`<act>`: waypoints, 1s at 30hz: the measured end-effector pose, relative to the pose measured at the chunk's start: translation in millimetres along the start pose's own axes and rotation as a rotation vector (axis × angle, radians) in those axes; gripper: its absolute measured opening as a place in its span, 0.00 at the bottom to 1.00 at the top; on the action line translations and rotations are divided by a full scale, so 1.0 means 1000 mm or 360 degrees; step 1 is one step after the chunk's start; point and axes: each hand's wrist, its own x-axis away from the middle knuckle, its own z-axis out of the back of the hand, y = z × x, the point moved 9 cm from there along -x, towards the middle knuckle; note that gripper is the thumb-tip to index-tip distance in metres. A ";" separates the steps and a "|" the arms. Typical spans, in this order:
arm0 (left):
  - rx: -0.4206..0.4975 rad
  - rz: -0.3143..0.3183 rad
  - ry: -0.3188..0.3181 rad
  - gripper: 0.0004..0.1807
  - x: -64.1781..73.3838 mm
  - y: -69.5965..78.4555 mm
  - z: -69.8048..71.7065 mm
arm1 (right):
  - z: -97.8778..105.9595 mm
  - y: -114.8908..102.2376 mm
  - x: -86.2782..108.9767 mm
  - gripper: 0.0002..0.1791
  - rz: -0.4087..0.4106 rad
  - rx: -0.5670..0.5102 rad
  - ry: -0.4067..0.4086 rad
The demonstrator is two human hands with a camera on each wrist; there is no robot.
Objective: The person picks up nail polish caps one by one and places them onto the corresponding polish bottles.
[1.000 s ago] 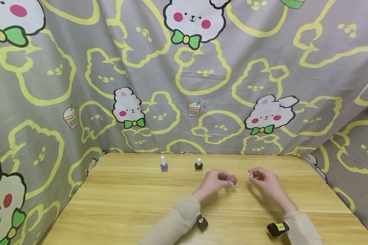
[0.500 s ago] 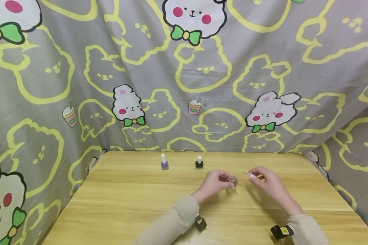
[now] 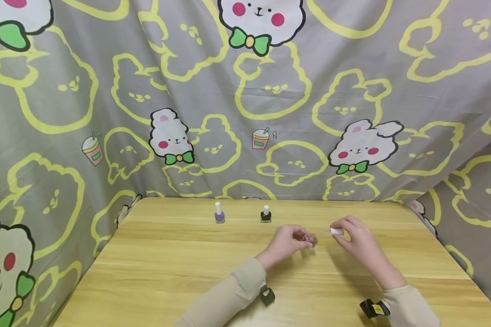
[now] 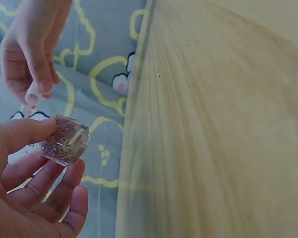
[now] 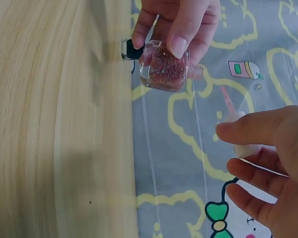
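My left hand [image 3: 286, 244] pinches a clear nail polish bottle [image 5: 165, 67] filled with pinkish glitter, thumb on one side and fingers on the other. The bottle is uncapped and lies tilted on its side, its neck pointing toward the right hand in the right wrist view. Between thumb and fingertips my right hand [image 3: 358, 238] holds the white cap [image 5: 244, 148], whose thin brush [image 5: 228, 99] carries pink polish and points toward the bottle. A small gap separates the brush from the bottle's neck. Both hands are above the wooden table [image 3: 180, 272].
A purple nail polish bottle [image 3: 219, 216] with a white cap stands upright toward the back of the table. To its right stands a black nail polish bottle [image 3: 266, 215], also white-capped. A grey cartoon-print curtain [image 3: 229, 100] hangs behind the table and along its sides.
My right hand has turned the cap, so the brush swings from pointing upward to pointing left at the bottle. The left hand keeps its hold on the bottle almost unmoved.
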 end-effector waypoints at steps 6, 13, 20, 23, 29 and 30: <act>-0.0004 -0.0017 -0.0002 0.12 0.000 0.001 -0.001 | 0.003 -0.013 -0.002 0.20 0.0123 0.0063 0.0045; -0.0004 -0.0051 -0.0005 0.11 0.002 0.004 -0.003 | 0.001 -0.021 -0.001 0.23 0.0239 0.0069 0.0066; -0.0026 -0.0059 -0.0019 0.11 0.004 0.006 -0.004 | -0.001 -0.023 0.001 0.23 0.0266 0.0079 0.0040; -0.0041 -0.0067 -0.0031 0.11 0.004 0.007 -0.006 | -0.002 -0.024 0.002 0.23 0.0280 0.0084 0.0036; -0.0082 -0.0085 -0.0050 0.10 0.006 0.010 -0.007 | -0.002 -0.030 0.001 0.24 0.0335 0.0069 0.0027; -0.0092 -0.0090 -0.0051 0.10 0.006 0.011 -0.007 | -0.002 -0.031 0.001 0.24 0.0354 0.0066 0.0025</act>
